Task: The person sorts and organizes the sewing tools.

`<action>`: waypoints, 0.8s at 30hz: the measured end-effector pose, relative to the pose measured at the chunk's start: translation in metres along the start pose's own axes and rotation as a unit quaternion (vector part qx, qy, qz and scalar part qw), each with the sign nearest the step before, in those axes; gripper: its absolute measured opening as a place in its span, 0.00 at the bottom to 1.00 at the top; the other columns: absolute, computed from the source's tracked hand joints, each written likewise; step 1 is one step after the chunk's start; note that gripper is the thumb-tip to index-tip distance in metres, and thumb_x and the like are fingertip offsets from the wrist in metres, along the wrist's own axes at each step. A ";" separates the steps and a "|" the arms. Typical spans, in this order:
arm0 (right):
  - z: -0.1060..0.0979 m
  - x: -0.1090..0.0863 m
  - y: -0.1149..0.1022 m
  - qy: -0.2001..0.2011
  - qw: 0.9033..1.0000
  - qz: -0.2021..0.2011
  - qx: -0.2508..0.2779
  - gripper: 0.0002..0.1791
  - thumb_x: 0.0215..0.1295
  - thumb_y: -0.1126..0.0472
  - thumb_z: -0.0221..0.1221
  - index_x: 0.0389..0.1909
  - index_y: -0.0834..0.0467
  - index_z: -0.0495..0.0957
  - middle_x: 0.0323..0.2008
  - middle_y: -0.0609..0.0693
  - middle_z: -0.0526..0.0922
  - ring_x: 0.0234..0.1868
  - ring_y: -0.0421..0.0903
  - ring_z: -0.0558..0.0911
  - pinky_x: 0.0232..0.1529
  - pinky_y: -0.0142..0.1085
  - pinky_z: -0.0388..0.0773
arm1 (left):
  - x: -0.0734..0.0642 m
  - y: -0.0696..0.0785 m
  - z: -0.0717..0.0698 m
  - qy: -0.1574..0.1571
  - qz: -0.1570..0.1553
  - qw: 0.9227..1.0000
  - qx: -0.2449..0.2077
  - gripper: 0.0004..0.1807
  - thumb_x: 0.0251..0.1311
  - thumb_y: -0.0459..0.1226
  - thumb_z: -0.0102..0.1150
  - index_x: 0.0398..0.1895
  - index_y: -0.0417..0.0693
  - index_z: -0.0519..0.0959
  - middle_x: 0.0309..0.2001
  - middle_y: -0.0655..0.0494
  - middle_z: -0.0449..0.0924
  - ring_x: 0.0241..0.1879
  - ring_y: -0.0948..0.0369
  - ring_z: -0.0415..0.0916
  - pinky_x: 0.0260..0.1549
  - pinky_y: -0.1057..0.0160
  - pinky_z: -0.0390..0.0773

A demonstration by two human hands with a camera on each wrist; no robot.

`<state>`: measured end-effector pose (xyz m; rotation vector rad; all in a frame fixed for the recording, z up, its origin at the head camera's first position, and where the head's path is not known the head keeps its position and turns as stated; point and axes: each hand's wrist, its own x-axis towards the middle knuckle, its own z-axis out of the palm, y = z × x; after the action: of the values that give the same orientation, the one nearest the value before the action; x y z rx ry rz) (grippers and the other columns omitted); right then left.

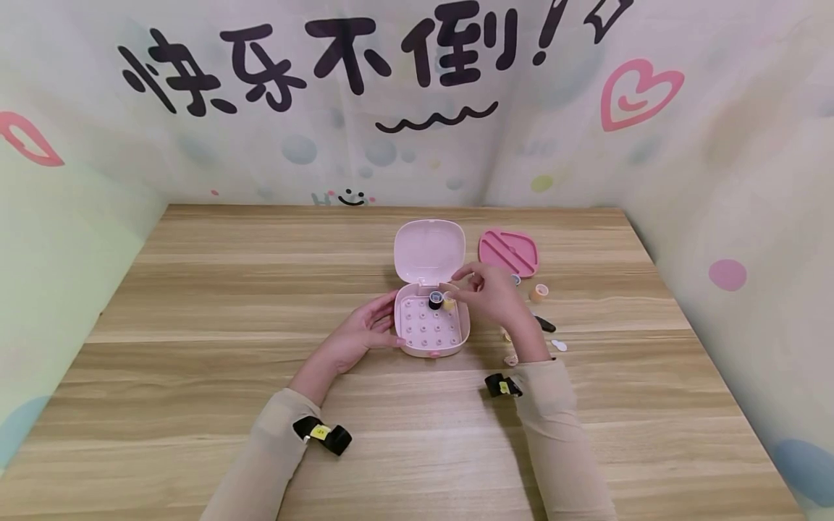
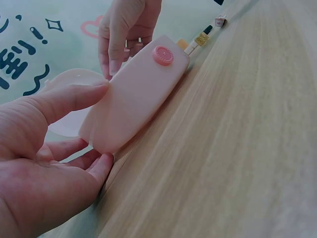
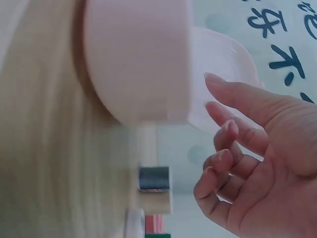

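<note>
A pale pink box [image 1: 435,352] lies on the table with its lid [image 1: 430,252] raised. Rows of small pegs cover its inside. Near the back stand a black thread spool [image 1: 435,301] and, to its right, a yellow thread spool [image 1: 449,304]. My left hand [image 1: 355,334] holds the box's left side, the thumb along the front corner and the fingers around the side, as the left wrist view shows. Over the back right of the box is my right hand [image 1: 491,293], close to the yellow spool. In the right wrist view its thumb and forefinger are apart, with nothing between them.
Right of the box lie a darker pink tray [image 1: 508,253] with slots, an orange spool [image 1: 538,292], a black item [image 1: 544,323] and a small white piece [image 1: 559,346]. Several spools, including a dark one [image 3: 154,178], show in the right wrist view. A printed cloth hangs behind the table.
</note>
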<state>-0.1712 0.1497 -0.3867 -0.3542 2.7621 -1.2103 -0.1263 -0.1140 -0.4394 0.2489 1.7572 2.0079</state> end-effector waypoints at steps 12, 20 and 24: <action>-0.035 -0.008 0.021 -0.026 0.999 -0.020 0.007 0.19 0.64 0.65 0.72 0.54 0.69 0.83 0.34 0.57 0.84 0.37 0.50 0.81 0.36 0.35 0.79 | 0.002 -0.003 -0.002 0.003 -0.004 1.000 0.009 0.51 0.57 0.18 0.64 0.83 0.32 0.51 0.81 0.32 0.53 0.82 0.40 0.50 0.82 0.47 0.53; -0.051 -0.013 0.032 -0.019 1.000 -0.010 0.007 0.20 0.67 0.63 0.71 0.56 0.68 0.82 0.37 0.59 0.88 0.39 0.51 0.83 0.38 0.33 0.80 | 0.001 -0.002 -0.002 0.004 -0.003 1.000 0.011 0.51 0.57 0.17 0.64 0.83 0.32 0.50 0.81 0.31 0.54 0.81 0.40 0.51 0.82 0.47 0.53; -0.055 -0.016 0.034 -0.021 1.000 0.006 0.001 0.22 0.67 0.63 0.70 0.58 0.69 0.81 0.38 0.59 0.86 0.41 0.52 0.83 0.39 0.35 0.81 | 0.000 -0.001 -0.001 0.004 -0.001 1.000 0.007 0.51 0.57 0.17 0.64 0.83 0.32 0.50 0.81 0.31 0.53 0.81 0.39 0.51 0.82 0.46 0.53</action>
<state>-0.1718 0.2155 -0.3745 -0.3572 2.7235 -1.1900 -0.1265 -0.1148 -0.4409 0.2446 1.7764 1.9988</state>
